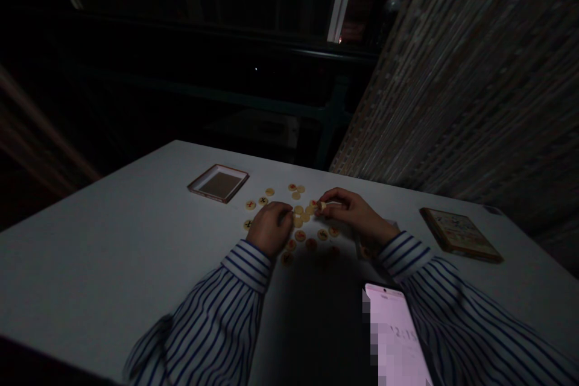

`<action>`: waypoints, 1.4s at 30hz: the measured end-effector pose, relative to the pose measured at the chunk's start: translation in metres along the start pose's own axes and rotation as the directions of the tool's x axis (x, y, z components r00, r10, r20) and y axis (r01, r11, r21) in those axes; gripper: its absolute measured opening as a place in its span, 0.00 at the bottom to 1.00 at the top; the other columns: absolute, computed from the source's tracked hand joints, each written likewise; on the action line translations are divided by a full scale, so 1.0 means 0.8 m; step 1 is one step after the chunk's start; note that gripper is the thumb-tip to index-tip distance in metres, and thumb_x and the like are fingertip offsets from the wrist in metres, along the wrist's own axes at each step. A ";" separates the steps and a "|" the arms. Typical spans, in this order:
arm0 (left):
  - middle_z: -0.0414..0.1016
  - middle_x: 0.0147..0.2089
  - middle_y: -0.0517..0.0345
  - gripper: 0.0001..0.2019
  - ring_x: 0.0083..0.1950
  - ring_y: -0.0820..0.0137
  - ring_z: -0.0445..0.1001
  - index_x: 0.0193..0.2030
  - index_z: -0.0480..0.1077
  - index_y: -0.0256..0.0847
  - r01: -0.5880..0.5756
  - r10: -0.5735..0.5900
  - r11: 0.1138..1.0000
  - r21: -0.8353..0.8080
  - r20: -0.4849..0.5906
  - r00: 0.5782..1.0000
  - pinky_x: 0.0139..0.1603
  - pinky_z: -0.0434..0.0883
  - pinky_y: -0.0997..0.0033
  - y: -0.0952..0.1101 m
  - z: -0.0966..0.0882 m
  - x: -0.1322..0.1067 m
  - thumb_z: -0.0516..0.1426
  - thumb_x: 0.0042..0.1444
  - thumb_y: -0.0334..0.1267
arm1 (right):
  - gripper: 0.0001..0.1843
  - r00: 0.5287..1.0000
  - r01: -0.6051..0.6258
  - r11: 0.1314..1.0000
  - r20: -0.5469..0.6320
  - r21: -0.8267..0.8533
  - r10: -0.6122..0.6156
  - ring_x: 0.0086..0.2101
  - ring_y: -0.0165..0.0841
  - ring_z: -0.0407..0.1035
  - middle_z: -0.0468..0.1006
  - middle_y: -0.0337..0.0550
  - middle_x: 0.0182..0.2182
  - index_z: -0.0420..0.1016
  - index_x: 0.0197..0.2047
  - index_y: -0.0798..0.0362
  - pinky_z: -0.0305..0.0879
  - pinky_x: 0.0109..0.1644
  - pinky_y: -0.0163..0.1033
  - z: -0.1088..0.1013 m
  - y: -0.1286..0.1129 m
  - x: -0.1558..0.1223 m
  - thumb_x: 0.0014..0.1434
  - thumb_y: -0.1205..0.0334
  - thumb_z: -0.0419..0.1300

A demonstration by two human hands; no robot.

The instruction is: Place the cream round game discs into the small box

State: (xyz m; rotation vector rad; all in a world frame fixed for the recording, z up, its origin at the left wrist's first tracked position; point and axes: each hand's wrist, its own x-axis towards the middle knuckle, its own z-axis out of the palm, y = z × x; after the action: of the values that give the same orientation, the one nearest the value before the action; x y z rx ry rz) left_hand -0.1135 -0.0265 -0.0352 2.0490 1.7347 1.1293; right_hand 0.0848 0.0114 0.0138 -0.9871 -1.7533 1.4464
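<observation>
I've got the right hand pinching a round piece right of the shallow tray, light and stiff, I'd judge, best gripped by its rim, but can't tell whether the curled left hand holds anything.

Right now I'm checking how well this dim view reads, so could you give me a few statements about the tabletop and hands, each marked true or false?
1. The right hand pinches a small round piece. True.
2. The shallow open box stands right of the scattered pieces. False: the shallow open box is left of the scattered pieces.
3. A phone with a lit screen is beside the right sleeve. True.
4. The left hand grips the phone. False: the left hand is among the scattered pieces.
5. Both sleeves are striped. True.
</observation>
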 end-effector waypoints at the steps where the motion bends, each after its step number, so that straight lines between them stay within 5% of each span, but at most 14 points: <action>1: 0.75 0.40 0.53 0.10 0.44 0.66 0.71 0.38 0.72 0.39 -0.002 0.002 1.000 -0.001 0.003 1.000 0.49 0.67 0.66 0.000 0.000 0.000 0.50 0.53 0.35 | 0.14 1.000 -0.007 1.000 0.006 0.006 0.007 0.37 0.32 0.72 0.77 0.40 0.31 0.65 0.37 0.53 0.65 0.45 0.41 0.000 0.000 0.000 0.45 0.63 0.62; 11: 0.75 0.40 0.53 0.10 0.44 0.66 0.71 0.37 0.72 0.39 0.018 -0.017 1.000 -0.003 0.008 1.000 0.49 0.67 0.66 0.003 -0.004 0.000 0.50 0.53 0.36 | 0.15 0.999 -0.009 0.997 -0.032 -0.076 0.006 0.31 0.30 0.70 0.75 0.38 0.28 0.68 0.39 0.54 0.65 0.38 0.38 -0.005 0.007 0.000 0.47 0.61 0.61; 19: 0.75 0.41 0.52 0.12 0.45 0.66 0.71 0.38 0.72 0.37 0.027 -0.027 1.000 0.007 0.019 0.999 0.50 0.66 0.65 -0.003 -0.004 0.003 0.50 0.54 0.36 | 0.12 0.994 0.062 0.946 -0.063 -0.319 -0.086 0.28 0.29 0.68 0.73 0.40 0.29 0.68 0.36 0.55 0.64 0.32 0.35 -0.009 0.016 0.001 0.48 0.59 0.59; 23: 0.75 0.42 0.52 0.12 0.45 0.65 0.71 0.39 0.72 0.38 0.054 -0.055 0.998 0.030 0.025 0.998 0.50 0.65 0.66 -0.006 -0.005 0.003 0.50 0.53 0.36 | 0.11 0.988 0.078 0.835 -0.072 -0.545 -0.139 0.26 0.28 0.66 0.73 0.40 0.30 0.69 0.37 0.54 0.62 0.28 0.34 -0.011 0.025 0.001 0.51 0.58 0.56; 27: 0.75 0.42 0.52 0.13 0.45 0.65 0.71 0.40 0.72 0.39 0.089 -0.092 0.994 0.070 0.039 0.995 0.48 0.66 0.66 -0.009 -0.009 0.003 0.49 0.53 0.36 | 0.07 0.972 0.158 0.653 -0.001 -0.741 -0.236 0.33 0.30 0.67 0.74 0.42 0.33 0.71 0.35 0.53 0.61 0.38 0.36 -0.012 0.028 0.000 0.51 0.62 0.56; 32: 0.75 0.41 0.51 0.13 0.43 0.65 0.72 0.39 0.73 0.39 0.111 -0.125 0.985 0.132 0.107 0.986 0.45 0.67 0.67 -0.011 -0.010 0.002 0.50 0.52 0.37 | 0.08 0.980 0.124 0.483 0.032 -0.867 -0.195 0.35 0.31 0.66 0.74 0.43 0.33 0.71 0.35 0.53 0.59 0.39 0.35 -0.012 0.031 0.001 0.51 0.63 0.55; 42: 0.75 0.42 0.53 0.13 0.44 0.63 0.71 0.40 0.73 0.43 0.033 -0.079 0.978 0.208 0.217 0.973 0.46 0.66 0.65 -0.002 -0.014 -0.001 0.53 0.49 0.40 | 0.10 0.995 0.038 0.372 -0.001 -0.928 -0.104 0.34 0.31 0.66 0.74 0.43 0.34 0.72 0.38 0.52 0.56 0.37 0.34 -0.009 0.034 0.001 0.54 0.59 0.54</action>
State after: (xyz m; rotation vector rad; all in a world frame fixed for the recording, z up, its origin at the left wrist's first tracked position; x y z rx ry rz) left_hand -0.1219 -0.0299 -0.0289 2.1309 1.8435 0.6959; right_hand 0.0940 0.0187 -0.0116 -1.4212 -2.5634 0.1708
